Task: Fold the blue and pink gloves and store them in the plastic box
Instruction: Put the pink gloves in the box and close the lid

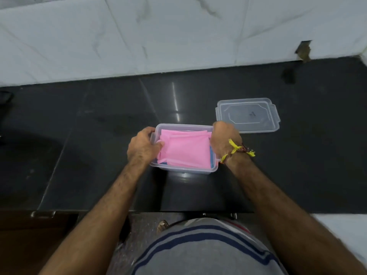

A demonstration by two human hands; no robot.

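A dark polished stone counter (99, 135) runs beneath a wall of pale marbled tiles (139, 32), and everything of the task sits near its front edge. The clear plastic box (183, 169) stands at the centre; its loose lid (247, 115) lies flat on the counter at about two o'clock from it, just beside its far right corner. Inside the box the folded pink gloves (185, 150) lie on top, filling most of the opening, with the blue gloves (212, 156) showing only as a thin edge at three o'clock and a sliver at seven o'clock beneath them. The left hand (142, 148) curls over the box's nine o'clock rim, thumb tip touching the pink fold. The right hand (225, 140), a yellow thread band (235, 148) at its wrist, bends over the three o'clock rim; its fingertips are hidden, so whether they pinch the gloves cannot be told. The gloves look thin, light and limp, likely to spring back, so pressing flat near the edges should suit. The box seems light and smooth, best held by its rim.
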